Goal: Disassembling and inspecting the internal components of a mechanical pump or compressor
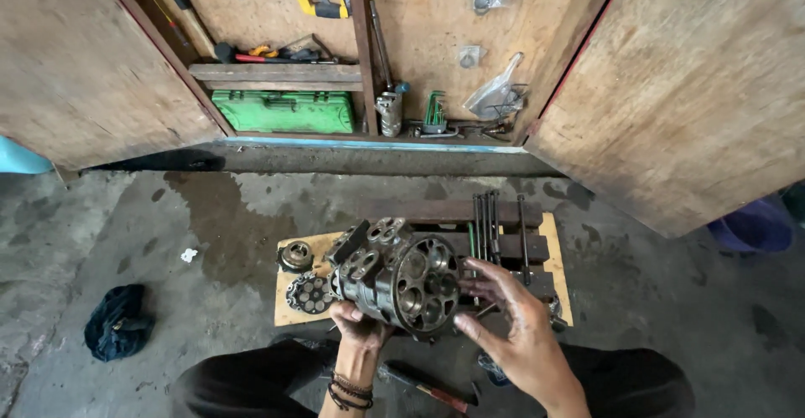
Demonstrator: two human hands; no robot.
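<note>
Grey, stained concrete floor runs up to an open wooden cabinet point(352, 49) with tools hung inside and a green case point(283, 111) on its bottom shelf. In front of the cabinet lies a plywood board point(289, 301), and over that board the left hand point(359, 324) grips a heavy metal cylinder block point(401, 280) from below, fingers closed on its lower edge. The right hand point(511, 321) is spread open, fingertips touching the block's round, holed face. On the board left of the block sit a round plate point(309, 292) and a small cup-shaped part point(296, 255); long bolts point(490, 225) lie to its right. A dark rag point(117, 324) lies well left of the board.
</note>
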